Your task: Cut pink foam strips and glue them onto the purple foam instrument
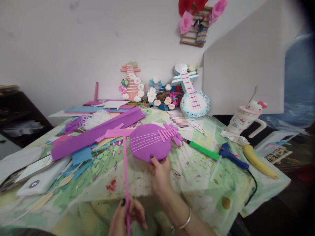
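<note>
My right hand (pixel 160 173) pinches the near edge of a purple foam guitar body (pixel 150 141) with white strings and a pink bridge, held tilted just above the table. My left hand (pixel 126 216), near the bottom edge, is closed around a long thin pink foam strip (pixel 125 170) that runs up to a pink crosspiece (pixel 115 132). A silver bracelet sits on my right wrist.
A long purple foam sheet (pixel 98 131), blue scraps and confetti litter the green-patterned tablecloth (pixel 197 177). A green-handled cutter (pixel 203 150), blue glue gun (pixel 231 156), banana (pixel 259 162) and cat-themed mug (pixel 243 118) lie right. Finished foam guitars (pixel 193 95) stand against the wall.
</note>
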Tool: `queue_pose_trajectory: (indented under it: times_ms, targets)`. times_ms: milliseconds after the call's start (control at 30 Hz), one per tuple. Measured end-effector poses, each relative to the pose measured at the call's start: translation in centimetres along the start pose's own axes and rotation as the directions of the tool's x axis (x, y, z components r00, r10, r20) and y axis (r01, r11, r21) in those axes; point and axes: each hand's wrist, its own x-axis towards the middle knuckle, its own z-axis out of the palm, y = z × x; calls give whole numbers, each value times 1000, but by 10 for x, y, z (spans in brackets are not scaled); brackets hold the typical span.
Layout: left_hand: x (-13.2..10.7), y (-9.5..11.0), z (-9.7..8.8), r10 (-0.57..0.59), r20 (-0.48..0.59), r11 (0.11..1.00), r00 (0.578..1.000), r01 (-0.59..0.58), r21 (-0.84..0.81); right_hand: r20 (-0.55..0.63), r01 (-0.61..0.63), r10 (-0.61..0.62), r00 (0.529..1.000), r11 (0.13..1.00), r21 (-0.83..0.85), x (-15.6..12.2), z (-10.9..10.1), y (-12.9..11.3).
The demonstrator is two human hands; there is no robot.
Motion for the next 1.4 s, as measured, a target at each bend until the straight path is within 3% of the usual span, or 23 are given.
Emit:
queue_pose_trajectory:
  times_ms: [67,133,200,267,333,400,467,533,600,700,767,967,1133,1200,1333,1400]
  targets:
    - [5,17,-3,67,-2,983,998,-66,174,79,-53,51,996,998,30,-23,-6,12]
    - [10,32,2,195,-88,938,977,-159,307,164,-168,166,972,986,-3,-41,-12,16]
    - [14,44,9,248,-112,897,962,-185,402,244,-332,365,899,929,-164,-53,-20,9]
    - [17,51,15,211,-93,853,973,-137,504,336,-370,521,785,828,-421,-57,-31,-9]
    - [20,54,18,225,-81,778,971,-129,614,424,-226,530,734,780,-584,-51,-43,-36]
    - [24,54,19,204,-44,688,978,-111,717,437,40,326,839,763,-645,-34,-53,-67]
    - [27,53,19,163,-10,587,987,-89,805,466,314,63,883,659,-684,-6,-60,-96]
    - [29,50,21,172,25,466,985,-103,879,466,487,-163,870,438,-756,29,-62,-117]
    - [31,46,24,202,70,350,977,-139,927,473,512,-252,844,120,-851,67,-62,-129]
    - [30,39,27,196,78,296,977,-135,946,481,399,-180,858,-354,-846,116,-61,-130]
    - [30,34,27,166,50,323,985,-102,941,461,361,-133,877,-450,-817,139,-61,-125]
    - [29,31,20,19,-9,422,1000,0,906,386,313,-12,922,-563,-765,168,-58,-113]
    - [31,35,19,86,25,369,996,-55,928,348,316,69,935,-608,-729,174,-52,-121]
    - [36,36,24,128,13,285,992,-49,957,364,341,92,927,-613,-713,173,-49,-121]
    - [47,36,43,201,3,-16,980,0,1000,386,402,163,908,-600,-692,173,-41,-115]
    - [53,36,53,183,15,-118,983,7,993,370,413,201,907,-591,-693,175,-38,-112]
